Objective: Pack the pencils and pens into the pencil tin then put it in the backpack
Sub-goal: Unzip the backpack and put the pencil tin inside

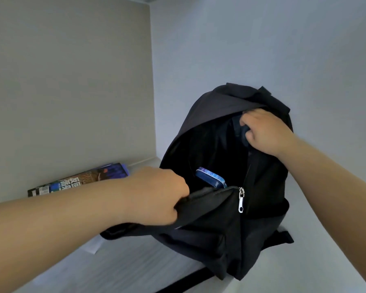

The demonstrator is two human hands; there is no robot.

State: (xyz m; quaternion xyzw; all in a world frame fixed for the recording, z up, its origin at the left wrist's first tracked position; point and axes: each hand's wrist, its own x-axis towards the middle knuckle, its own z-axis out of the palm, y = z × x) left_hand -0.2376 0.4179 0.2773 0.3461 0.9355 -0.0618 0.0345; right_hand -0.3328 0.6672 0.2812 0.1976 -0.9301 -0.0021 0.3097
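Left hand [156,195] near, clenched on front lip of black backpack [215,229], pulling mouth open. Silver zipper pull [241,199] hangs at opening edge. Blue pencil tin [211,178] inside backpack, one end showing. Right hand [264,130] farther, gripping upper rim. Book [78,179] flat on desk [135,267], far left.
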